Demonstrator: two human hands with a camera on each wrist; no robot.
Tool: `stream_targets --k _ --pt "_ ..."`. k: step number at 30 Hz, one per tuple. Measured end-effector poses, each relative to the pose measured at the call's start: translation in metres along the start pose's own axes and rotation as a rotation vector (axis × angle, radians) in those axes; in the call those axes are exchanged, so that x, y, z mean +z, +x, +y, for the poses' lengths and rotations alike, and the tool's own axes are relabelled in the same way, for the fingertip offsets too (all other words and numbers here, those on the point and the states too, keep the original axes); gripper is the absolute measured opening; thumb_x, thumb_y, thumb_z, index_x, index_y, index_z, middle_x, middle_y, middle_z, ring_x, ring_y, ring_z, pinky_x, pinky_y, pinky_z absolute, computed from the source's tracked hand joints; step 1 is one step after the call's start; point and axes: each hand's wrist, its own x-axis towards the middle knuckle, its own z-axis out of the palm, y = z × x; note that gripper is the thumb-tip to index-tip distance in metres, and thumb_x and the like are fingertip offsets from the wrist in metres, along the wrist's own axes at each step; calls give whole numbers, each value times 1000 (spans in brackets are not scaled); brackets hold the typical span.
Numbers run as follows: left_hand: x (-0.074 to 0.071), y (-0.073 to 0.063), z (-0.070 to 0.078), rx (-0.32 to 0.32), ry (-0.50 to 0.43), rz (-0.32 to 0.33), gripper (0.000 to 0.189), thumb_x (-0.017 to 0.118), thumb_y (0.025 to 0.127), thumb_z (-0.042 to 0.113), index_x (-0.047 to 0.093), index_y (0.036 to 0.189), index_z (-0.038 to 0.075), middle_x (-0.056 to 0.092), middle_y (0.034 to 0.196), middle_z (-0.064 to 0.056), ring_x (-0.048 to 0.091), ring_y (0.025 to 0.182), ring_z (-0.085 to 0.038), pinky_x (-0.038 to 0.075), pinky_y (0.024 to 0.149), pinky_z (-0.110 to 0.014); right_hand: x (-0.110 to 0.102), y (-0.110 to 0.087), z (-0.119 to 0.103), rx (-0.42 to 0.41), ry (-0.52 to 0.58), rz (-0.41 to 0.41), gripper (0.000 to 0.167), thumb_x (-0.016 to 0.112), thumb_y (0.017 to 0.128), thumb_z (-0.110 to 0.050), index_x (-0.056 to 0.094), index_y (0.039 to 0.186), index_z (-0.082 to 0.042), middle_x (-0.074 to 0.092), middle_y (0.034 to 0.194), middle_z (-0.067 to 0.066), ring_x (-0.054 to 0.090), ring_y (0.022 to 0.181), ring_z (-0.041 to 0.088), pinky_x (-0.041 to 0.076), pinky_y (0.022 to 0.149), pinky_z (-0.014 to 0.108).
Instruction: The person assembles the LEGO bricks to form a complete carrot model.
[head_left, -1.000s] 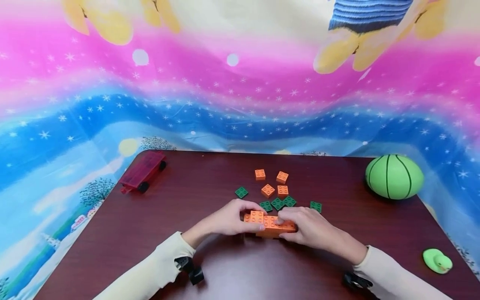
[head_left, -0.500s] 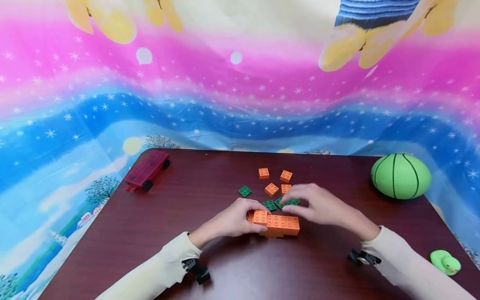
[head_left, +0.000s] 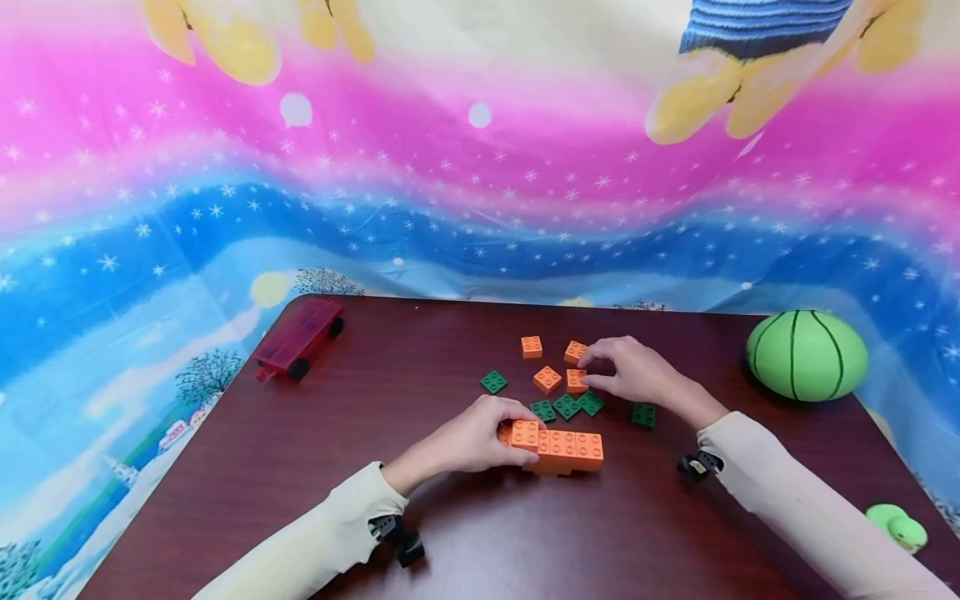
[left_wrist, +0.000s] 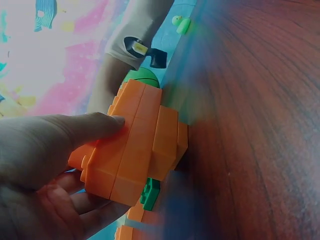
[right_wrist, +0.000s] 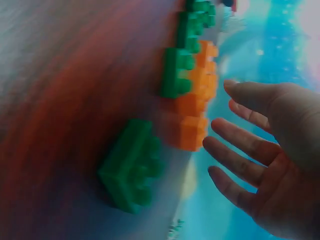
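The left hand [head_left: 480, 437] grips the orange toy-brick block [head_left: 572, 450]; the right hand [head_left: 636, 372] (fingers parted, holding nothing) hovers just right of the far four-stud orange bricks [head_left: 575, 382].

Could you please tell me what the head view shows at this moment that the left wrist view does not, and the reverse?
Only the head view shows the red wheeled toy by the table's far left corner, and the fingers of the right hand at the loose orange bricks.

Only the left wrist view shows the inner side of the left hand.

Both show that hand gripping the orange build, plus the green ball, green duck, right sleeve and some loose bricks.
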Motion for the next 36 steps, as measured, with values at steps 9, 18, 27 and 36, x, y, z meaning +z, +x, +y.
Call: stream_targets --k 9,18,27,36 --pt "0 2 -1 -10 -7 -4 33 83 88 24 76 119 19 74 117 2 60 92 -4 51 77 -20 18 7 9 -62 16 -26 9 81 90 -23 80 98 -19 78 98 -4 72 88 11 60 79 35" --pt "0 -1 -1 -4 -13 -1 33 83 88 25 75 120 19 74 118 2 60 93 -4 51 78 -20 19 11 9 -83 67 -33 3 83 87 -18 80 88 -17 79 97 0 73 90 15 60 79 36" --pt "1 -1 0 10 5 27 36 85 86 28 74 119 19 75 109 3 61 85 -2 52 74 -20 -3 0 -9 -131 33 79 9 84 86 -22 84 93 -16 79 97 0 74 91 15 62 81 36" --pt "1 0 0 15 26 58 32 87 84 25 69 108 15 77 102 5 60 80 0 50 72 -18 -29 -17 -42 -170 89 110 8 86 85 -19 82 92 -21 77 99 -3 72 88 11 61 76 32"
